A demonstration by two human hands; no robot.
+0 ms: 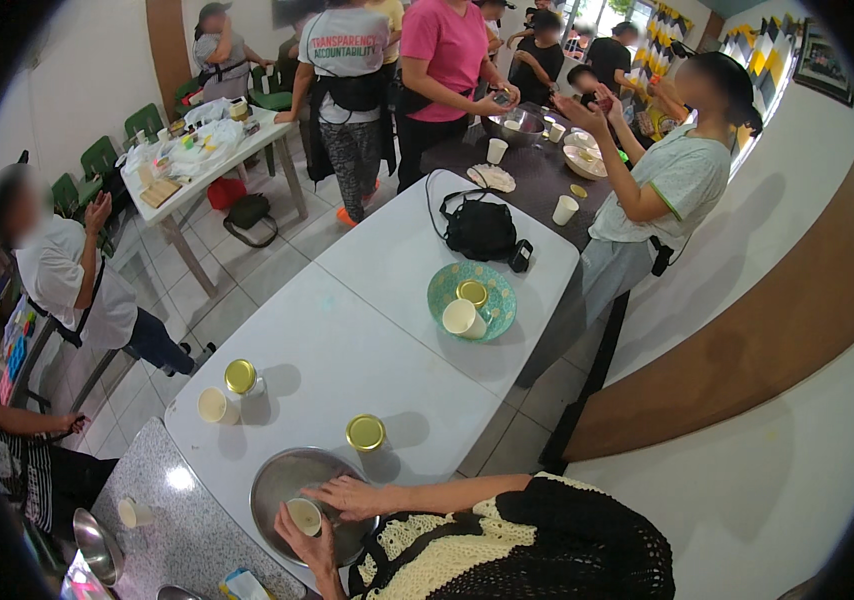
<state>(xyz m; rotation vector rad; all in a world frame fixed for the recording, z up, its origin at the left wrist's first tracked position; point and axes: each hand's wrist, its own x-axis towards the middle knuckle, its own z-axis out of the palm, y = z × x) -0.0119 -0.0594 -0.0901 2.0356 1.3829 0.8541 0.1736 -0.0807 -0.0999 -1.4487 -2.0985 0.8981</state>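
In the lower part of the view, a wide steel mixing bowl (pixel 265 490) rests on the white table (pixel 297 330). My left hand (pixel 315 549) is wrapped round a white paper cup (pixel 304 516) held over the bowl. From the right, my right hand (pixel 349 496) reaches across the bowl's rim with fingers stretched out beside the cup; whether they touch it I cannot tell. A jar with a gold lid (pixel 366 433) stands just beyond the bowl. Farther left are another gold-lidded jar (pixel 241 377) and a paper cup (pixel 217 406).
A teal patterned bowl (pixel 443 285) holds a gold-lidded jar and a cup. Behind it lies a black bag (pixel 482 228). A speckled grey table (pixel 182 525) adjoins at the left, with a steel bowl (pixel 97 546). Several people stand around other tables; one person (pixel 682 175) is at the right.
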